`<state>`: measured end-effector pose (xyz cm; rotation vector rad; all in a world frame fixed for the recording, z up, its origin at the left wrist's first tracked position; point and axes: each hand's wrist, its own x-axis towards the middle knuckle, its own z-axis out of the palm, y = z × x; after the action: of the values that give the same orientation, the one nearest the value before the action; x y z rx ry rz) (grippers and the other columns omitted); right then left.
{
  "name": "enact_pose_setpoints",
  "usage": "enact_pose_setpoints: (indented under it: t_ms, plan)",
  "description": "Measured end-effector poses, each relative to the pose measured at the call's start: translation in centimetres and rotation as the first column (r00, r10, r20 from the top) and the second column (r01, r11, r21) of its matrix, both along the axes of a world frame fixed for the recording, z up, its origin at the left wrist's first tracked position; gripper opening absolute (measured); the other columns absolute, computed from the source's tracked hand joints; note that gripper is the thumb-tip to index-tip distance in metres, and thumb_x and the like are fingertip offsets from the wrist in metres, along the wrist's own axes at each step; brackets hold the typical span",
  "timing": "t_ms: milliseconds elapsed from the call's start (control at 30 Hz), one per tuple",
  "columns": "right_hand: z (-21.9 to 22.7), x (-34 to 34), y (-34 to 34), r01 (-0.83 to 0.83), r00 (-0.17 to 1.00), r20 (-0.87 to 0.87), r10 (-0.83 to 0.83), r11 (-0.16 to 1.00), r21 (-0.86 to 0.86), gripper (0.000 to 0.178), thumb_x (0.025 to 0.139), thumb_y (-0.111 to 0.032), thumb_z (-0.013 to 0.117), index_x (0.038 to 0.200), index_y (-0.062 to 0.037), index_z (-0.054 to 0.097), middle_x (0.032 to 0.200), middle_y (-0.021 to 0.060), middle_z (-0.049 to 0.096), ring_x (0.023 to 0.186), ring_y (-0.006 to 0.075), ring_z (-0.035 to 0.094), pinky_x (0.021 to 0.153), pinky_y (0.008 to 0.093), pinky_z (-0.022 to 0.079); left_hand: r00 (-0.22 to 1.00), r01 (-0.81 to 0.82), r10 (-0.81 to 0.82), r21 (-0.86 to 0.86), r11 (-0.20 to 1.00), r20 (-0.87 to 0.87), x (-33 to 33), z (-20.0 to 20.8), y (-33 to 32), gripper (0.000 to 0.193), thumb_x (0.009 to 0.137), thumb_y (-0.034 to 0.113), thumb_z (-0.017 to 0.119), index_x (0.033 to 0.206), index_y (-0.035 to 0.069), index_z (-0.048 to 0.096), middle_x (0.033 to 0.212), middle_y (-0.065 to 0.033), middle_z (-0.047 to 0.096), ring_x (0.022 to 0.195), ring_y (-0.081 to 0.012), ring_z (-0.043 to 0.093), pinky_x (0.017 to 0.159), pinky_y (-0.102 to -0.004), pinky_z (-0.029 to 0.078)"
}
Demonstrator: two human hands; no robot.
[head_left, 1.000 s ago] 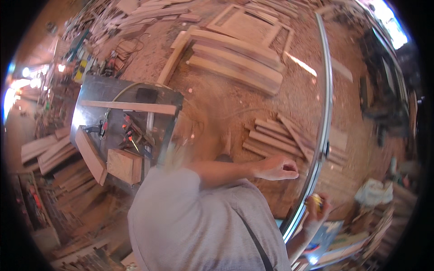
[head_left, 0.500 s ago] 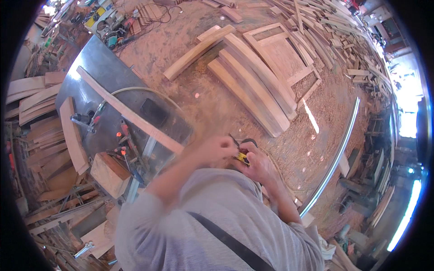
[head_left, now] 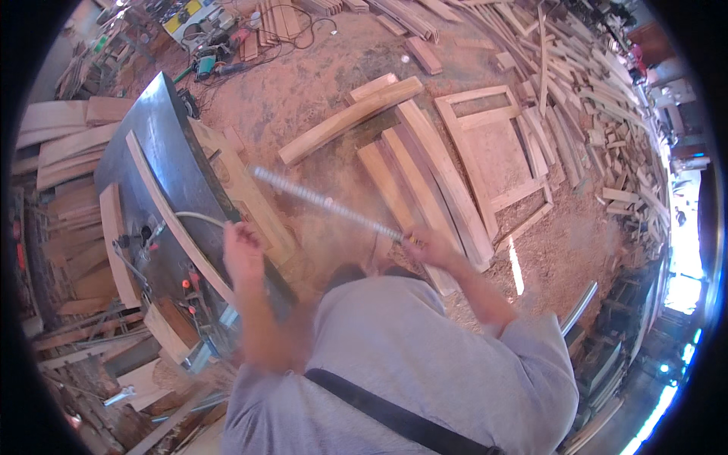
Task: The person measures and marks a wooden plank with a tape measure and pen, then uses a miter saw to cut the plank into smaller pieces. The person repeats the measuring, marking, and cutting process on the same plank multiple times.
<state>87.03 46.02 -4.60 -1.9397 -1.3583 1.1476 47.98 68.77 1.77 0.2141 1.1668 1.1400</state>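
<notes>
A person's right hand (head_left: 432,251) is closed around a small yellow tape measure (head_left: 411,240), its straight, pale blade (head_left: 326,202) stretched over the dusty, reddish-brown floor (head_left: 303,91). The left hand (head_left: 243,252), blurred, fingers bent, is near a smooth, dark metal worktop (head_left: 161,110) bearing a long, curved wooden strip (head_left: 163,201); I cannot tell whether it grips anything.

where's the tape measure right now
In the head view, just right of centre: the tape measure is in the right hand, its blade pointing toward the upper left.
</notes>
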Motion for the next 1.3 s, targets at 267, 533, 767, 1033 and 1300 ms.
enact_pose_setpoints:
  t_ms: [267,533,767,1033,1300]
  plan:
    - [-2.2,9.4,16.8,0.004,0.978,0.205,-0.041,0.984,0.178,0.015,0.092,-0.022,0.07,0.097,-0.0074,0.071,0.089,0.0152,0.072,0.082,0.0339,0.072,0.072,0.0415,0.055,0.807,0.474,-0.453,-0.041,0.879,-0.378,12.5,-0.5,4.0,0.021,0.103,0.017,0.058,0.107,-0.001,0.066,0.09,-0.0067,0.066,0.08,-0.0141,0.063,0.071,-0.0281,0.052]
    - [-9.0,10.0,29.6,0.09,0.992,0.079,-0.102,0.985,0.148,0.016,0.09,-0.023,0.07,0.096,-0.0081,0.072,0.089,0.0158,0.073,0.087,0.0346,0.073,0.079,0.045,0.057,0.633,0.591,-0.578,-0.161,0.791,-0.515,12.7,-9.1,16.2,0.022,0.103,0.024,0.063,0.107,0.003,0.068,0.09,-0.0048,0.07,0.077,-0.0123,0.065,0.07,-0.0269,0.054]
    - [-15.7,13.1,41.6,0.478,0.862,0.211,-0.461,0.878,-0.033,0.026,0.09,-0.031,0.069,0.09,-0.0056,0.071,0.081,0.0164,0.073,0.078,0.0314,0.074,0.074,0.0448,0.058,-0.03,0.907,-0.651,-0.295,0.301,-0.759,19.2,-4.2,34.9,0.035,0.098,0.025,0.071,0.122,-0.001,0.067,0.101,-0.0092,0.073,0.091,-0.0162,0.069,0.085,-0.0305,0.056]
    - [-25.0,17.5,50.4,0.759,0.577,0.094,-0.812,0.49,-0.429,0.028,0.09,-0.03,0.069,0.098,-0.003,0.068,0.079,0.0124,0.072,0.065,0.0224,0.071,0.062,0.0409,0.057,-0.221,0.905,-0.533,-0.375,0.199,-0.817,21.7,-5.5,51.8,0.037,0.096,0.025,0.073,0.123,0.001,0.067,0.107,-0.0109,0.074,0.098,-0.0178,0.07,0.087,-0.0322,0.055]
    - [-31.2,17.6,63.1,0.838,0.248,0.187,-0.951,0.113,-0.533,0.028,0.081,-0.026,0.069,0.097,-0.003,0.068,0.092,0.02,0.073,0.091,0.0358,0.072,0.08,0.0462,0.056,-0.745,0.654,-0.129,-0.679,-0.333,-0.655,28.1,-8.6,68.1,0.045,0.095,0.032,0.072,0.131,0.006,0.066,0.123,-0.0165,0.072,0.117,-0.0265,0.068,0.098,-0.038,0.052]
